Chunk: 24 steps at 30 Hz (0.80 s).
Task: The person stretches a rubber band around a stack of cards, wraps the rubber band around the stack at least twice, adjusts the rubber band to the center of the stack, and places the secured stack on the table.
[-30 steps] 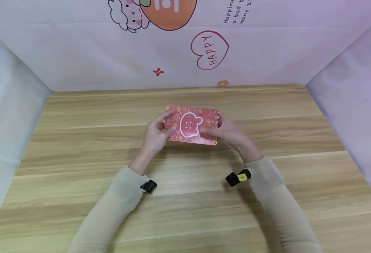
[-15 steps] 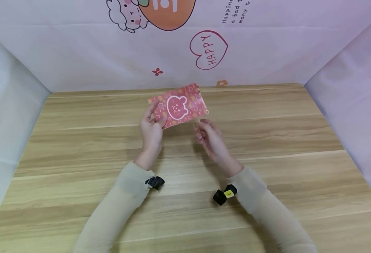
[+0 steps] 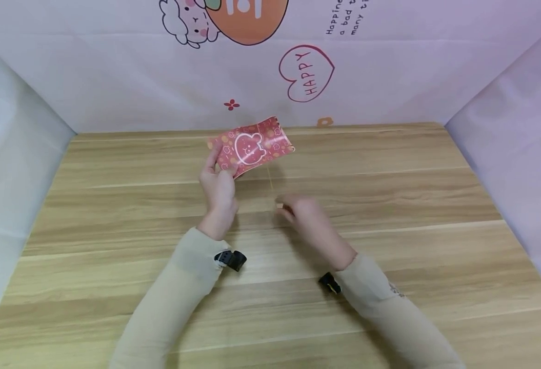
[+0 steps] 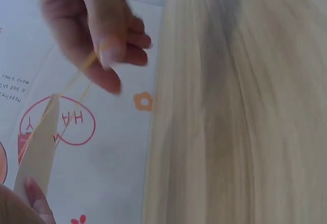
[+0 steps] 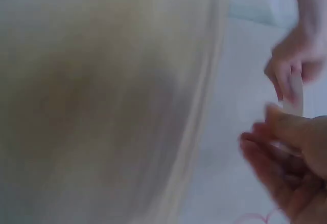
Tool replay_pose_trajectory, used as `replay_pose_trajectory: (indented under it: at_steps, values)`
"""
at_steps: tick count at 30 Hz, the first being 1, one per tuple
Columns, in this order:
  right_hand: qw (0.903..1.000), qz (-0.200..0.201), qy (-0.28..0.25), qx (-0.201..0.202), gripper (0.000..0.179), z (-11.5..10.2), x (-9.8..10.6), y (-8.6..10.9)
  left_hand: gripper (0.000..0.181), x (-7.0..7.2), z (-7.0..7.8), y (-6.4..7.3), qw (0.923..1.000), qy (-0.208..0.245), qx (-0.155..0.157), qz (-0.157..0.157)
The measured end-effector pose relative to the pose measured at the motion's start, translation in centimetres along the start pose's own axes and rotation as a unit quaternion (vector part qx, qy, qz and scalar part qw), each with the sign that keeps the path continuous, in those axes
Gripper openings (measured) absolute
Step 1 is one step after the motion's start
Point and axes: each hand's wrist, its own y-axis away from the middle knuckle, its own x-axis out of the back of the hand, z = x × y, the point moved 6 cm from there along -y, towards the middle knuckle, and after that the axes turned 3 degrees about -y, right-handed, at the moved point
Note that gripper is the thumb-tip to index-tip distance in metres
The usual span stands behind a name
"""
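Note:
A pink notebook with a white-outlined bear on its cover is held up, tilted, above the far part of the table. My left hand grips its left end, thumb on the cover. A thin yellow rubber band loops around the notebook and stretches away from its lower edge. My right hand, lower and to the right, pinches the far end of the band between thumb and finger. In the left wrist view the notebook appears nearly edge-on. Motion blurs the right hand in the right wrist view.
The wood-grain table extends around both arms. A white printed cloth rises behind its back edge, with white cloth sides at left and right. Small black devices are worn at the left cuff and right cuff.
My right hand left the notebook's right end and pulled the rubber band downward, stretching it. My left hand moved the notebook up and to the left and tilted it.

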Motion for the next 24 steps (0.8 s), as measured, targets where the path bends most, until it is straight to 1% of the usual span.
replay_pose_trajectory:
  at_steps: [1,2,4,5,6,7,8,10,11,12,13,14,15,16,17,18,19,20,21,22,23,24]
  values:
    - [0.998,0.008,0.051,0.038,0.018,-0.5,-0.1,0.1,0.055,0.0,-0.3,0.0,0.9999,0.0,0.012,0.001]
    - [0.993,0.016,0.086,0.079,0.016,-1.1,-0.2,0.2,0.055,-0.1,-0.5,0.1,0.9998,0.004,0.019,0.003]
    - [0.9808,0.035,0.126,0.145,0.013,-2.0,-0.4,0.6,0.055,0.0,-0.8,0.0,0.9996,0.012,0.024,0.01]
    - [0.9763,0.044,0.132,0.166,0.013,-2.3,-0.3,0.7,0.054,0.1,-0.8,0.0,0.9995,0.016,0.023,0.013]
    - [0.9751,0.051,0.128,0.174,0.014,-2.4,-0.2,0.9,0.054,0.1,-0.8,-0.1,0.9995,0.019,0.018,0.016]
    - [0.9768,0.057,0.114,0.172,0.014,-2.4,-0.1,0.9,0.053,0.2,-0.7,-0.1,0.9995,0.02,0.012,0.018]
    - [0.9797,0.054,0.096,0.168,0.015,-2.4,0.0,1.0,0.053,0.2,-0.6,-0.1,0.9995,0.023,0.007,0.02]
    - [0.9863,0.028,0.039,0.158,0.019,-2.2,0.1,1.1,0.052,0.3,-0.3,-0.1,0.9994,0.024,0.0,0.023]
    - [0.9885,0.0,-0.004,0.151,0.021,-2.1,-0.1,1.1,0.051,0.3,-0.1,-0.1,0.9995,0.024,-0.002,0.023]
    - [0.9878,-0.034,-0.056,0.141,0.023,-2.0,-0.5,1.1,0.051,0.2,0.0,0.0,0.9995,0.024,-0.003,0.022]
    - [0.9823,-0.073,-0.117,0.127,0.025,-1.8,-0.9,1.2,0.051,0.1,0.1,0.0,0.9993,0.028,-0.003,0.022]
    - [0.9719,-0.111,-0.18,0.103,0.026,-1.6,-1.4,1.2,0.05,0.1,0.3,0.0,0.9992,0.033,-0.004,0.023]
    - [0.9571,-0.143,-0.242,0.071,0.028,-1.4,-1.8,1.3,0.05,0.1,0.4,0.0,0.9989,0.039,-0.004,0.026]
    - [0.9413,-0.165,-0.293,0.032,0.029,-1.0,-2.2,1.4,0.05,0.0,0.5,0.0,0.9985,0.045,-0.006,0.029]
    - [0.9243,-0.179,-0.337,-0.014,0.029,-0.6,-2.5,1.5,0.05,0.0,0.6,0.0,0.9982,0.05,-0.008,0.032]
    - [0.9131,-0.178,-0.362,-0.061,0.029,-0.1,-2.8,1.6,0.05,0.1,0.7,0.0,0.9978,0.055,-0.011,0.034]
    - [0.908,-0.166,-0.37,-0.106,0.03,0.5,-2.9,1.6,0.05,0.0,0.8,0.0,0.9976,0.058,-0.012,0.035]
    - [0.9107,-0.149,-0.357,-0.144,0.033,1.0,-2.9,1.6,0.049,0.0,0.8,0.1,0.9977,0.058,-0.009,0.034]
    - [0.9183,-0.125,-0.333,-0.175,0.039,1.5,-2.7,1.6,0.049,0.0,0.8,0.1,0.9978,0.058,-0.006,0.032]
    - [0.9304,-0.1,-0.295,-0.193,0.047,1.8,-2.5,1.6,0.049,-0.1,0.7,0.2,0.9981,0.055,-0.002,0.029]
    - [0.9425,-0.079,-0.251,-0.206,0.059,1.9,-2.3,1.5,0.048,-0.2,0.5,0.3,0.9982,0.053,0.003,0.026]
    - [0.9551,-0.057,-0.199,-0.212,0.071,2.0,-2.0,1.4,0.048,-0.3,0.4,0.5,0.9983,0.053,0.007,0.023]
